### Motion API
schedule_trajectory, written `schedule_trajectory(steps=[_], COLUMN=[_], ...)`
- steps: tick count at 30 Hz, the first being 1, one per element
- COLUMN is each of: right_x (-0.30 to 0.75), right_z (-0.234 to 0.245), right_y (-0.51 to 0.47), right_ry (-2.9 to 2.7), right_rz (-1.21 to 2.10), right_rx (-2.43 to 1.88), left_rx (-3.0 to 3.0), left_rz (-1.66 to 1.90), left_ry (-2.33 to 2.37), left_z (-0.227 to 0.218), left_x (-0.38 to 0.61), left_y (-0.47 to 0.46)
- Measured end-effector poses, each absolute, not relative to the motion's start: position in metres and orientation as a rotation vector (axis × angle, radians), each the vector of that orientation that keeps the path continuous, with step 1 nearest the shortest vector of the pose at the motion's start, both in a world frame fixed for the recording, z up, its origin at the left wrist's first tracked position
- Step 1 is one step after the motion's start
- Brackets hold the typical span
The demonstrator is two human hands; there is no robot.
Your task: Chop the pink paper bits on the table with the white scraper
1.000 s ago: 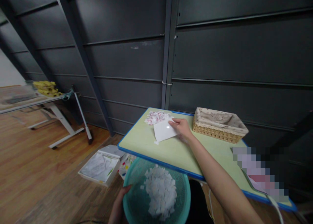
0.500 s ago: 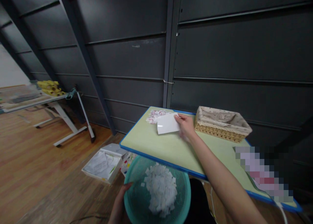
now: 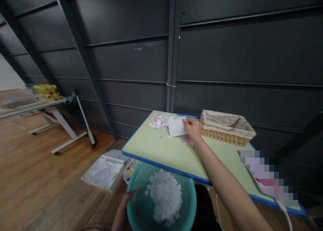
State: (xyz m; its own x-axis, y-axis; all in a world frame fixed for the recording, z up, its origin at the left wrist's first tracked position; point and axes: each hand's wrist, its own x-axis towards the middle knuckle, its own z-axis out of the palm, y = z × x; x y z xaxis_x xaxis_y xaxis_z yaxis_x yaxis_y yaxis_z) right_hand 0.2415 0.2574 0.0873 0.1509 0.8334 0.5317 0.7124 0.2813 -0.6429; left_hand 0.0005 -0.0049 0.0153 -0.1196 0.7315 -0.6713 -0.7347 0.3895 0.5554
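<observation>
My left hand (image 3: 125, 204) grips the left rim of a teal plastic basin (image 3: 192, 194), thumb over the edge. A heap of small white square pieces (image 3: 165, 197) lies inside the basin. Over the pale green tabletop (image 3: 148, 146), my right hand (image 3: 193, 128) is closed on the right edge of a white card (image 3: 177, 127), held tilted. Just left of the card spreads a pile of small white and pink pieces (image 3: 158, 121). Below my right hand is a blurred pinkish patch (image 3: 189, 141), perhaps more pieces; I cannot make it out.
A lined wicker basket (image 3: 225, 133) stands at the table's back right. A pixelated flat device (image 3: 267, 177) with a cable lies at the right end. On the floor at left is an open white box (image 3: 103, 172). Farther off stands a wheeled table (image 3: 58, 118) with yellow items (image 3: 47, 91).
The card has moved slightly right across the table and changed its tilt. More of the pile shows, and a few loose pieces appear beside the card. My left hand stays on the basin.
</observation>
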Motion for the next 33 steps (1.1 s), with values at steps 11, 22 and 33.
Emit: schedule_trajectory(steps=[11, 22, 33], right_x=[0.245, 0.249, 0.254], right_z=[0.092, 0.088, 0.085], right_y=[0.257, 0.262, 0.268], right_ry=[-1.586, -1.579, -1.508], right_rz=[0.218, 0.232, 0.224], right_rx=[-1.481, -1.492, -1.471], left_rx=[-0.001, -0.070, -0.028], left_rz=[1.280, 1.260, 1.244], left_ry=[1.158, 1.064, 1.100], left_z=[0.015, 0.013, 0.008], left_x=[0.001, 0.000, 0.001], left_y=[-0.005, -0.005, -0.006])
